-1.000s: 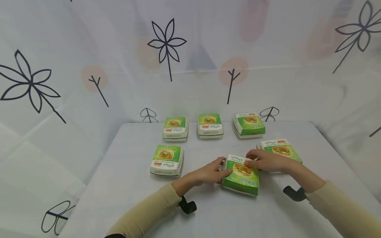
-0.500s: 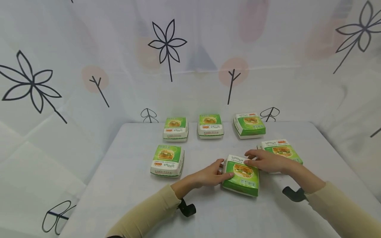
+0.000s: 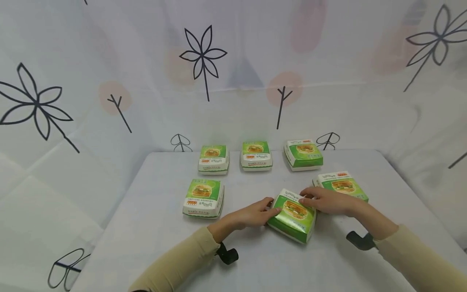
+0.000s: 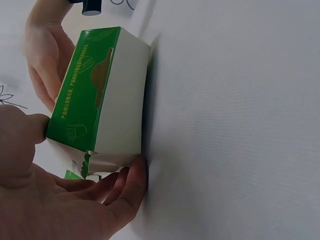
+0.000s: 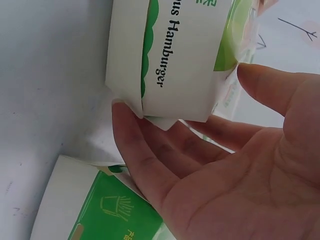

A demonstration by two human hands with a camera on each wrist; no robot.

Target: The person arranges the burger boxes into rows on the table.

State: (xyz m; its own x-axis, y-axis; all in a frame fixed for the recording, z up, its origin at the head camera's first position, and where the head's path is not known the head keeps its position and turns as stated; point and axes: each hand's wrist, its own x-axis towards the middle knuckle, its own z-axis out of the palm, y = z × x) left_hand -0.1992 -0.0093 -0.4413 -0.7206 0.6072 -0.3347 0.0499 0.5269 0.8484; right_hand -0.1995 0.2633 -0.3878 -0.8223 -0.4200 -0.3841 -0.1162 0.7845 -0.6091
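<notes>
A green and white hamburger box (image 3: 294, 214), printed with a burger, sits turned at an angle between the two hands, front right of the table's middle. My left hand (image 3: 255, 213) holds its left side, thumb on the lid edge and fingers against the side near the bottom, seen in the left wrist view on the box (image 4: 82, 100). My right hand (image 3: 326, 200) grips the far right corner, thumb on top and fingers curled round the side. Behind the right hand lies another hamburger box (image 3: 343, 185), partly hidden; in the right wrist view this neighbouring box (image 5: 115, 210) appears close to the fingers.
Three more boxes line the back edge: a left one (image 3: 213, 159), a middle one (image 3: 256, 155) and a right one (image 3: 303, 154). One box (image 3: 203, 198) stands at the left. A white cloth covers the table (image 3: 153, 227); a patterned curtain (image 3: 233, 113) hangs behind.
The held box has turned clockwise as seen from above, its near end swinging left. Both hands keep their hold, with the left thumb shifting slightly. The other boxes stay put.
</notes>
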